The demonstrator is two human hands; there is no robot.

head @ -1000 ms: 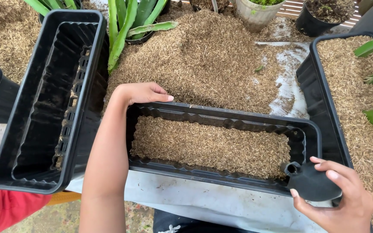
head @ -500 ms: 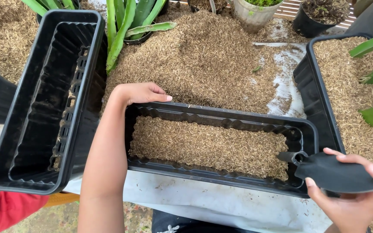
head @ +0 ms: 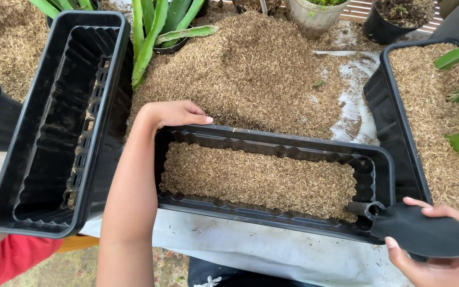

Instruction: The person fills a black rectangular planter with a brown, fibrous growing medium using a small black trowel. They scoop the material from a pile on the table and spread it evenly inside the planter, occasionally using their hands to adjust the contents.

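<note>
Head: L hand on planter, R hand w/ scoop

Planter top open; left hand blocks far-left corner, scoop probably right end.

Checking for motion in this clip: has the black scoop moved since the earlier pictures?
Yes. The black scoop in the right hand has swung outward, right of the planter's near right corner, where it earlier lay.

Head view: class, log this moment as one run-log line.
left hand: on far rim of black planter | right hand: holds black trowel | planter: partly filled with husk
</note>
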